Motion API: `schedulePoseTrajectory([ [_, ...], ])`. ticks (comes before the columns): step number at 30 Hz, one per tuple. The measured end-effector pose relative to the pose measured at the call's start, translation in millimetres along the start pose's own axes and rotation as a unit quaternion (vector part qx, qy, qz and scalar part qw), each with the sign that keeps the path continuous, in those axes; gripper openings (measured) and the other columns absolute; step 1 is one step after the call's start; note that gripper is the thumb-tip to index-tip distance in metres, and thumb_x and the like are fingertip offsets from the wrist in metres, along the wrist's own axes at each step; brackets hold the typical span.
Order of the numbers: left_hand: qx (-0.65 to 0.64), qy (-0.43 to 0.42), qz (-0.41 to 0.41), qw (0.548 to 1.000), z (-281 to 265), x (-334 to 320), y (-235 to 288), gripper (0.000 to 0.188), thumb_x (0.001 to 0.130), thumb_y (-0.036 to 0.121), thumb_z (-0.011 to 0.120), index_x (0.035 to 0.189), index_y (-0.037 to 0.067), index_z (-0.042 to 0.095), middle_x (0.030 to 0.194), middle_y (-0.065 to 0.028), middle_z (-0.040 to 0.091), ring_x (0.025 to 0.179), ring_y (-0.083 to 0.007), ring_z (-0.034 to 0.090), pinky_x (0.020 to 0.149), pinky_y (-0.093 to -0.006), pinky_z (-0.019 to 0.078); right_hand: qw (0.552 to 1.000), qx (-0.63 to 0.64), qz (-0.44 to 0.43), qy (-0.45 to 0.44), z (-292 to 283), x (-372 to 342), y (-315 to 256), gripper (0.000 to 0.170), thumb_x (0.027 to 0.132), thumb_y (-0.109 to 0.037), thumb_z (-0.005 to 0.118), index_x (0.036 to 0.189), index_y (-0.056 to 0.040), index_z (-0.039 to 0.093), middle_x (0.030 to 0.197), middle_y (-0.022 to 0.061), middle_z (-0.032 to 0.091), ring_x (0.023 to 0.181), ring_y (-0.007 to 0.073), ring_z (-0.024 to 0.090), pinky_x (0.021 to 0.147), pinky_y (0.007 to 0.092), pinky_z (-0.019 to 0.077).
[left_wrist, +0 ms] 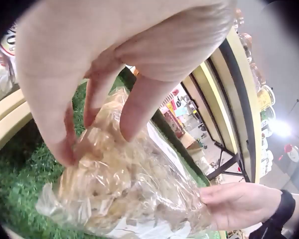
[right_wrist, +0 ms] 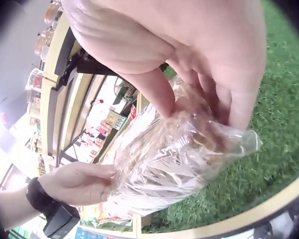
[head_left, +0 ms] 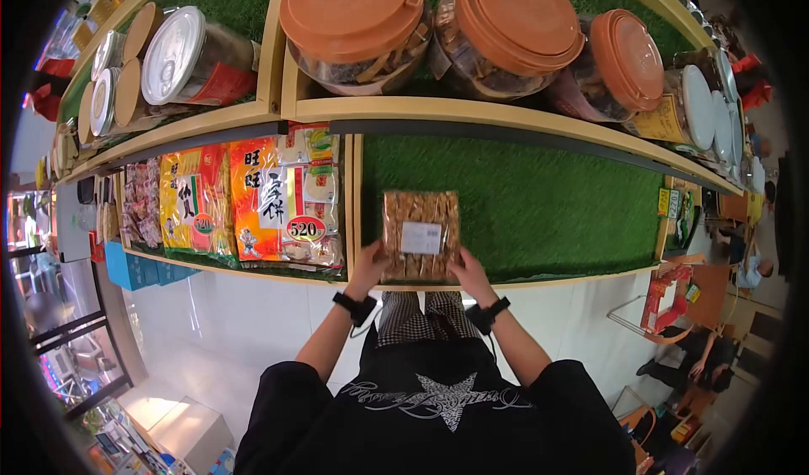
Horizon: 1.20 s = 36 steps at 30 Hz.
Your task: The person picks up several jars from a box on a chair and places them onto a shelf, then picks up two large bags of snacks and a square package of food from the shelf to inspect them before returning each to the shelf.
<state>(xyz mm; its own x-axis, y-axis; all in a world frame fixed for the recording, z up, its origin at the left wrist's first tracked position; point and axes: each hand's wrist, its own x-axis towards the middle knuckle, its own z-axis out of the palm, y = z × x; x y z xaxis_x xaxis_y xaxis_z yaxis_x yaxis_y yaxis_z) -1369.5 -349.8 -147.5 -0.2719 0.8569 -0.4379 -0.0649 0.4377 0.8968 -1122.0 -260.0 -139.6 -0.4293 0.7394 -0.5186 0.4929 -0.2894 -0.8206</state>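
A clear plastic packet of brown pieces (head_left: 420, 264) with a white label lies over the green turf at the front of the shelf compartment. The left hand (head_left: 367, 270) grips its left edge, and the right hand (head_left: 472, 274) grips its right edge. In the left wrist view, the thumb and fingers of the left hand (left_wrist: 124, 55) pinch the crinkled wrap of the packet (left_wrist: 124, 174). The right wrist view has the right hand (right_wrist: 189, 55) pinching the other side of the packet (right_wrist: 174, 154), thumb on one face and fingers on the other.
Left of a wooden divider (head_left: 354, 205) stand orange and yellow snack bags (head_left: 261, 201). Large jars with orange lids (head_left: 354, 11) line the upper shelf, with silver-lidded jars (head_left: 174, 53) at its left. Green turf (head_left: 556, 214) covers the compartment floor. A wooden rim (head_left: 539, 281) runs along the front.
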Motion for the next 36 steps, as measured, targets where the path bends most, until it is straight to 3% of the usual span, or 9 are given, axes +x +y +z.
schedulePoseTrajectory([
  [5, 0.078, 0.057, 0.172, 0.980, -25, 88, 31, 0.040, 0.072, 0.001, 0.057, 0.113, -0.001, 0.053, 0.064, -0.0012, 0.051, 0.058, -0.0112, 0.049, 0.055, -0.0266, 0.0424, 0.995, -0.032, -0.075, 0.056, 5, 75, -59, 0.057, 0.084, -0.025, 0.059, 0.132, -0.0019, 0.037, 0.115, 0.0210, 0.054, 0.102, 0.0326, 0.055, 0.083, 0.0376, 0.0451],
  [9, -0.003, 0.036, 0.084, 0.996, -35, 134, 20, 0.051, 0.082, 0.009, 0.056, 0.128, -0.004, 0.039, 0.113, -0.0137, 0.056, 0.104, -0.0200, 0.054, 0.088, -0.0277, 0.0415, 0.978, -0.178, -0.052, 0.093, 11, 107, -94, 0.066, 0.084, -0.026, 0.059, 0.138, -0.0034, 0.027, 0.129, 0.0226, 0.044, 0.105, 0.0368, 0.053, 0.085, 0.0407, 0.0450],
  [11, 0.094, 0.051, 0.094, 0.990, -29, 120, 20, 0.055, 0.082, 0.013, 0.057, 0.131, -0.002, 0.037, 0.118, -0.0165, 0.053, 0.109, -0.0244, 0.051, 0.092, -0.0301, 0.0392, 0.990, -0.123, 0.052, 0.052, 19, 114, -96, 0.077, 0.083, -0.029, 0.059, 0.142, -0.0044, 0.015, 0.139, 0.0233, 0.029, 0.117, 0.0393, 0.043, 0.094, 0.0420, 0.0405],
  [14, 0.211, 0.077, 0.137, 0.965, -19, 87, -4, 0.062, 0.081, 0.021, 0.061, 0.133, 0.001, 0.035, 0.130, -0.0227, 0.043, 0.123, -0.0330, 0.040, 0.102, -0.0358, 0.0304, 0.987, -0.128, -0.038, 0.086, 28, 98, -69, 0.083, 0.083, -0.031, 0.060, 0.142, -0.0036, 0.010, 0.143, 0.0226, 0.022, 0.128, 0.0382, 0.031, 0.103, 0.0411, 0.0321],
  [16, 0.125, 0.011, 0.020, 0.992, -20, 62, -9, 0.063, 0.080, 0.022, 0.062, 0.134, 0.002, 0.035, 0.133, -0.0219, 0.040, 0.126, -0.0316, 0.036, 0.104, -0.0351, 0.0280, 0.990, -0.121, -0.005, 0.069, 27, 74, -54, 0.082, 0.083, -0.030, 0.060, 0.143, -0.0052, 0.010, 0.146, 0.0191, 0.019, 0.134, 0.0325, 0.022, 0.108, 0.0386, 0.0230],
  [19, 0.191, 0.006, 0.042, 0.981, -26, 55, -9, 0.062, 0.079, 0.020, 0.063, 0.132, 0.000, 0.037, 0.134, -0.0231, 0.039, 0.127, -0.0324, 0.035, 0.105, -0.0362, 0.0267, 0.989, -0.120, 0.083, 0.007, 14, 47, -36, 0.082, 0.083, -0.030, 0.060, 0.143, -0.0050, 0.010, 0.146, 0.0188, 0.018, 0.134, 0.0321, 0.021, 0.108, 0.0390, 0.0223],
  [23, 0.209, 0.023, 0.119, 0.970, -30, 84, 12, 0.065, 0.078, 0.020, 0.063, 0.133, 0.000, 0.034, 0.136, -0.0239, 0.035, 0.128, -0.0336, 0.032, 0.106, -0.0365, 0.0254, 0.990, -0.130, 0.062, 0.008, 3, 55, -47, 0.081, 0.084, -0.030, 0.058, 0.143, -0.0056, 0.009, 0.147, 0.0179, 0.016, 0.134, 0.0318, 0.020, 0.108, 0.0389, 0.0223],
  [32, 0.114, -0.017, 0.064, 0.991, -21, 81, -6, 0.074, 0.078, 0.021, 0.063, 0.137, -0.001, 0.025, 0.142, -0.0216, 0.025, 0.134, -0.0301, 0.021, 0.108, -0.0338, 0.0188, 0.998, -0.033, 0.048, -0.030, 37, 78, -67, 0.087, 0.084, -0.027, 0.058, 0.143, -0.0067, -0.002, 0.145, 0.0220, 0.018, 0.133, 0.0336, 0.023, 0.106, 0.0401, 0.0268],
  [36, 0.162, -0.014, 0.073, 0.984, -23, 65, 3, 0.075, 0.079, 0.026, 0.063, 0.137, -0.002, 0.025, 0.142, -0.0249, 0.021, 0.135, -0.0332, 0.017, 0.109, -0.0355, 0.0174, 0.990, -0.132, 0.050, 0.014, 39, 60, -76, 0.089, 0.083, -0.027, 0.058, 0.142, -0.0027, -0.004, 0.140, 0.0261, 0.026, 0.127, 0.0373, 0.033, 0.102, 0.0403, 0.0317],
])
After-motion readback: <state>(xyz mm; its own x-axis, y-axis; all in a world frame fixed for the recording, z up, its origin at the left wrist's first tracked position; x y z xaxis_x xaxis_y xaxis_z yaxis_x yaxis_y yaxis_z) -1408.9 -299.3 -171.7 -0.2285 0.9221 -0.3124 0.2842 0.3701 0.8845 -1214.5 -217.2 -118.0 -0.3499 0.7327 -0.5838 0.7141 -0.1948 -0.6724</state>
